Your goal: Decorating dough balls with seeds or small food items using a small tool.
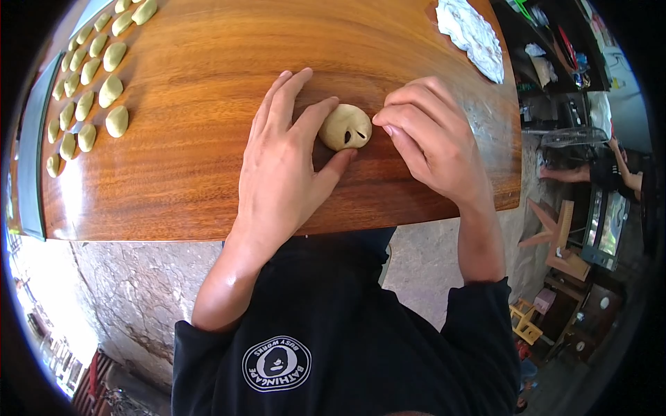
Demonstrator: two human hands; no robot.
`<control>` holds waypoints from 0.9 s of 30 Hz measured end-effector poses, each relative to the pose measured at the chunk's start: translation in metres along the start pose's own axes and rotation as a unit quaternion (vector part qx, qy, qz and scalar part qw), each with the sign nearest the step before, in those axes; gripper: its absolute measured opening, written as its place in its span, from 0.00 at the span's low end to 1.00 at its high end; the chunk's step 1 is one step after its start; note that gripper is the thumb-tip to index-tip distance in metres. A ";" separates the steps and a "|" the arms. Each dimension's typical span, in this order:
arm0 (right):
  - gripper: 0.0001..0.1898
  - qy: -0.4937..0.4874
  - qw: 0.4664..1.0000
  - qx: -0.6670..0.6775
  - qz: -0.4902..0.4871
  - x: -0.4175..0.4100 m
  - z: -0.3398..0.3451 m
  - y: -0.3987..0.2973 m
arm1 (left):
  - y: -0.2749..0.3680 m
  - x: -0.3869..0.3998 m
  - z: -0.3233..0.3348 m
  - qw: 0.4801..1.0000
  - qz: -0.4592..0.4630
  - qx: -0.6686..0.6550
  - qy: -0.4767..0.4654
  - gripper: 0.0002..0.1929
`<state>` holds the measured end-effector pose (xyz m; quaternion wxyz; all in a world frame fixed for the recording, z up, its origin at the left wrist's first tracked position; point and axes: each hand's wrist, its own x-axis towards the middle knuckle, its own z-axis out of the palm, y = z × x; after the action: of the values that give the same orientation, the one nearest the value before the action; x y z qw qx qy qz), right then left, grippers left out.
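Note:
A round, flattened piece of yellowish dough (341,122) rests on the wooden table in front of me. Two dark openings show on its near side; whether they are holes or a dark filling, I cannot tell. My left hand (286,140) holds it from the left, index fingertip at the far edge and thumb at the near edge. At the right side of the dough, my right hand (429,135) has its thumb and fingertips pinched together. Its tips are very close to the dough's edge, and nothing is visible between them.
Several small dough pieces (115,120) lie in rows at the table's left. A crumpled white cloth (471,39) lies at the far right of the wooden table (218,67). A dark flat panel (32,156) borders the left edge. Another person's leg (564,174) appears beyond the right side.

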<state>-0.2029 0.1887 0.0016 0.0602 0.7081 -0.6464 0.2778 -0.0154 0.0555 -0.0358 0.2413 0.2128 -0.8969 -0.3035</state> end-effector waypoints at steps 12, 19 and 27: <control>0.06 -0.009 1.000 -0.005 -0.016 0.004 0.007 0.003 | 0.000 0.001 0.000 1.000 -0.004 0.007 -0.006 0.30; 0.05 -0.011 0.999 -0.017 -0.025 0.004 0.010 0.005 | 0.000 0.000 -0.001 1.000 -0.005 0.006 -0.008 0.31; 0.06 -0.014 0.998 -0.050 -0.032 0.004 0.009 0.003 | 0.000 0.000 -0.001 1.000 -0.008 0.007 -0.008 0.31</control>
<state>-0.2025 0.1811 -0.0046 0.0948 0.7287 -0.6370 0.2331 -0.0146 0.0554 -0.0349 0.2306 0.2193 -0.8990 -0.3010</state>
